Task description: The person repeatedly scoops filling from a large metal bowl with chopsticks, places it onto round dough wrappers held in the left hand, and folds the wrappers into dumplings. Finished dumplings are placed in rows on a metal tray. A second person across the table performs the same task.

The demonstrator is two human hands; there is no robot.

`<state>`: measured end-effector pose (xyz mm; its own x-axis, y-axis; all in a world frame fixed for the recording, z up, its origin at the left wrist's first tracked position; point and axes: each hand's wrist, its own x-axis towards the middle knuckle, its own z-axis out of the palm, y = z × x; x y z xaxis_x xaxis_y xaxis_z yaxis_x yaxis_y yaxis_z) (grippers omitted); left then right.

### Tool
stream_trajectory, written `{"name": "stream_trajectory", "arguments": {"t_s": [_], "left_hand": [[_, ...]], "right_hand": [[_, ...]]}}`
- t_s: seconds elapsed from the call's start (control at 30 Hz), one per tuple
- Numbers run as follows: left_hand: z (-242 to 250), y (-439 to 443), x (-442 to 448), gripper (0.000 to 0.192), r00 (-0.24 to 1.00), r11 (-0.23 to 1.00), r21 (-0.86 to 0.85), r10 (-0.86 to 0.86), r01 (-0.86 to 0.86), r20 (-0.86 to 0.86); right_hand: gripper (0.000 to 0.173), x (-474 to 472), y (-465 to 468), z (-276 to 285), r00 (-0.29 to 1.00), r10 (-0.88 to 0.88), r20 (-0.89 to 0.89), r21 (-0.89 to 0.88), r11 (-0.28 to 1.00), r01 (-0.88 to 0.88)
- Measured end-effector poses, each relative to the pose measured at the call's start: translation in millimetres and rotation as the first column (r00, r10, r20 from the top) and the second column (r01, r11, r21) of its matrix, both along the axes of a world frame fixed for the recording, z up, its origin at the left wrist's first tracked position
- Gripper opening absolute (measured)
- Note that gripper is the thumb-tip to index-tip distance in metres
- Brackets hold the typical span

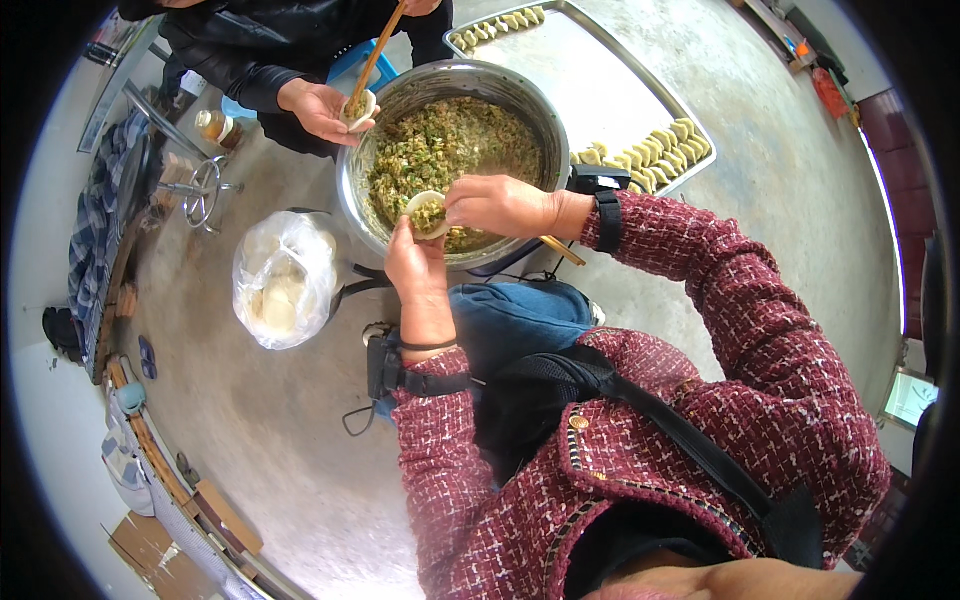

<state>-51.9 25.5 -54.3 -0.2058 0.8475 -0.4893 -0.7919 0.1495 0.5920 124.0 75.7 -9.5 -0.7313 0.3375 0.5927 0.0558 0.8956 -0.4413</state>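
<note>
Over the near rim of a large metal bowl (556,112) of chopped filling (450,142), my left hand (420,262) holds a round dumpling wrapper (426,201) with filling on it. The fingers of my right hand (502,206) pinch the wrapper's right edge. A chopstick end (562,251) shows below my right wrist, at the bowl's side. Beyond the bowl's far right side, a metal tray (600,67) holds rows of folded dumplings (664,157). To the left of the bowl is a clear plastic bag (285,277) with pale round wrappers inside.
Across the bowl, a person in a black jacket holds another wrapper in one hand (322,109) and chopsticks (375,56) in the other. A jar (217,129) and a metal stand base (202,193) are at the left. A wooden bench (150,442) lies lower left.
</note>
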Motion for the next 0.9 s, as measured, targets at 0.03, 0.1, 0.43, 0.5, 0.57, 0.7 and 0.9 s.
{"name": "stream_trajectory", "arguments": {"t_s": [0.03,0.1,0.43,0.5,0.57,0.7,0.9], "left_hand": [[1,0,0,0.03,1.0,1.0,0.015,-0.004,0.004,-0.024],[4,-1,0,0.029,0.995,1.0,0.012,0.007,-0.006,-0.095],[34,-8,8,0.035,0.977,0.94,0.294,-0.124,0.173,-0.176],[37,-9,10,0.033,0.971,0.929,0.312,-0.142,0.198,-0.192],[39,-9,11,0.032,0.962,0.922,0.314,-0.159,0.226,-0.223],[40,-8,13,0.032,0.936,0.928,0.27,-0.17,0.257,-0.307],[44,-11,14,0.034,0.857,0.898,0.228,-0.246,0.378,-0.453]], "right_hand": [[0.014,0,-2,1,1.0,-0.001,0.003,-0.03,1.0,0.001],[0.013,-1,-4,3,1.0,-0.001,-0.003,-0.095,0.995,0.001],[0.008,-9,9,21,0.995,-0.102,-0.002,-0.277,0.956,0.097],[0.009,-10,11,24,0.994,-0.111,0.001,-0.277,0.955,0.107],[0.009,-10,15,28,0.992,-0.111,0.058,-0.332,0.935,0.124],[0.011,-11,21,33,0.989,-0.099,0.107,-0.361,0.923,0.132],[0.013,-12,28,40,0.985,-0.047,0.164,-0.451,0.885,0.118]]}}
